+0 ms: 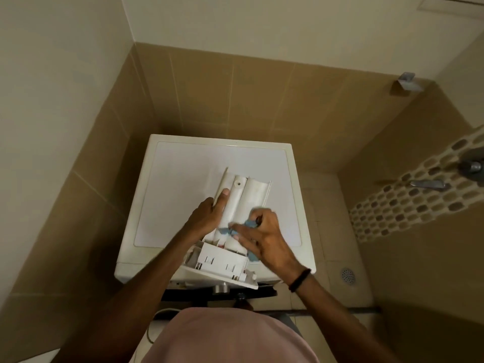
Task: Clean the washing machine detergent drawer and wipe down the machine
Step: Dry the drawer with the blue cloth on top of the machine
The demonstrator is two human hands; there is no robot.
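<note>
Where right hand (264,237) grips crumpled blue cloth (250,223), plastic drawer (258,192) curves.

The person wears a dusty-pink top (230,339), whose plain, smooth fabric fills the bottom middle of the view. Both forearms are bare from the lower edge of the frame to the wrists. The left hand (207,218) is bare. The right hand (264,237) is bare too, and a thin black band (300,280) circles the right wrist just behind it, snug against the arm.
</note>
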